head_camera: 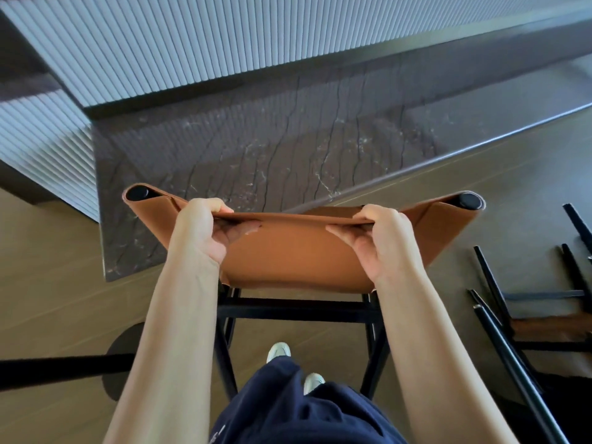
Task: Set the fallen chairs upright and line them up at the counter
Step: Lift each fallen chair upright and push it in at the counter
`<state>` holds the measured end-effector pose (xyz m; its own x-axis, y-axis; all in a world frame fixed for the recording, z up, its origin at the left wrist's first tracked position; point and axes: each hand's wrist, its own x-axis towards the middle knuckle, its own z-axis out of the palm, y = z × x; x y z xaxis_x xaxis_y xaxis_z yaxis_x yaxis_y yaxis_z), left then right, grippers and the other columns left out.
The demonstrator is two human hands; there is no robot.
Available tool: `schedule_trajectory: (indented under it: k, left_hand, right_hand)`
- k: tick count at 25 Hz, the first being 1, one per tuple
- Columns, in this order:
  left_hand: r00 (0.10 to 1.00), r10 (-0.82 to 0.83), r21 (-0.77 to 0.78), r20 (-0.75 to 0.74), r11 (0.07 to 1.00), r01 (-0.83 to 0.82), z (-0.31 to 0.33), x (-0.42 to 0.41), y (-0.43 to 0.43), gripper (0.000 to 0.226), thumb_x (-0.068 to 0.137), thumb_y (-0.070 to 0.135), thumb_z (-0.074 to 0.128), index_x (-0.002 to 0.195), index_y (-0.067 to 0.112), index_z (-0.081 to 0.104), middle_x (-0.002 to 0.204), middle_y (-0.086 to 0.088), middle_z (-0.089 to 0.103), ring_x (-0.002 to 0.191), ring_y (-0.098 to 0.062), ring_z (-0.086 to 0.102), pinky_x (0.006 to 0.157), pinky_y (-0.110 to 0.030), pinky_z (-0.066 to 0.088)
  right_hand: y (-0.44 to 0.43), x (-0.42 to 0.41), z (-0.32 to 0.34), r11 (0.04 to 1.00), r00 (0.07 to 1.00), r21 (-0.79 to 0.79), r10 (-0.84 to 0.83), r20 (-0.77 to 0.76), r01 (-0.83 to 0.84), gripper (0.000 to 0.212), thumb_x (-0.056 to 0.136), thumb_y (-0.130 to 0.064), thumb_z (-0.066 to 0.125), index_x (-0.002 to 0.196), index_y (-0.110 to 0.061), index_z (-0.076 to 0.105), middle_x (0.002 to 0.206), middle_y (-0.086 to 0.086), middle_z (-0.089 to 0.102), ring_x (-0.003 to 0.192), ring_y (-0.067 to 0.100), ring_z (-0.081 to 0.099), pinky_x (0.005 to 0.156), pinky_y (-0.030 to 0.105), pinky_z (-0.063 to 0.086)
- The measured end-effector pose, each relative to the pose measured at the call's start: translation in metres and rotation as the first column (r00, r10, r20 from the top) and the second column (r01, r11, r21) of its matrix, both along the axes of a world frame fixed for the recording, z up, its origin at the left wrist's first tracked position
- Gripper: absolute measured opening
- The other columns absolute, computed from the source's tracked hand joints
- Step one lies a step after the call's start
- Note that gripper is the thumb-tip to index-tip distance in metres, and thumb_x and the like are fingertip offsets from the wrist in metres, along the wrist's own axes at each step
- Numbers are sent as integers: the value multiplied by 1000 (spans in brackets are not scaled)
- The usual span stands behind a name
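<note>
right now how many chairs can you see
2. An upright chair stands before the counter, the left hand and right hand gripping its tan back. A fallen chair lies on the floor at the right edge; others may be out of view.

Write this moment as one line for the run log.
left hand: grips chair back | right hand: grips chair back | chair: upright, facing counter | other chair: lies on floor at right

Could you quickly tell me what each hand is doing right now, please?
Left hand: closed, gripping the top edge of the chair's tan backrest.
Right hand: closed, gripping the same top edge.
</note>
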<state>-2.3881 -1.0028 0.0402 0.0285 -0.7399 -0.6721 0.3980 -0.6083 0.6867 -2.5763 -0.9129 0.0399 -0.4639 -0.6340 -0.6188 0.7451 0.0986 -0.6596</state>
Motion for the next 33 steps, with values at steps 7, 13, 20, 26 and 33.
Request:
schedule_trajectory:
  k: [7,13,20,26,33]
  left_hand:
    - [965,259,-53,40,965,-257,-25,25,-21,11,84,-9,43,84,-1,51,84,-18,54,73,-34,62,57,-42,60]
    - [922,388,134,9,913,-385,-103,36,27,19,86,-13,42,98,-3,51,105,-20,52,84,-34,61,67,-42,58]
    - [911,413,123,0,904,-410,-127,35,52,20,85,-15,38,81,2,49,86,-16,54,81,-35,60,75,-47,58]
    - [935,354,158,-5,924,-349,-144,43,84,19,85,-14,40,83,1,51,90,-16,56,85,-33,61,76,-44,57]
    - [976,216,122,4,969,-215,-157,72,95,19,85,-14,42,82,2,53,87,-16,58,82,-30,63,67,-39,60]
  right_hand:
    - [-49,13,-34,976,982,-108,191,6,-189,22,81,17,44,84,-4,46,76,12,44,78,33,54,76,54,59]
    - [-41,19,-119,942,945,79,326,18,-326,22,86,16,47,96,-3,44,85,15,49,88,30,55,81,45,59]
    - [-17,11,-147,923,927,84,374,42,-376,16,84,15,49,85,-1,52,76,14,54,75,23,61,76,39,61]
    - [20,18,-153,927,934,130,341,104,-352,21,85,19,43,95,4,54,84,19,60,70,27,69,59,37,59]
    - [41,40,-159,944,946,134,278,167,-301,36,86,19,43,120,7,50,104,24,59,86,33,65,66,41,60]
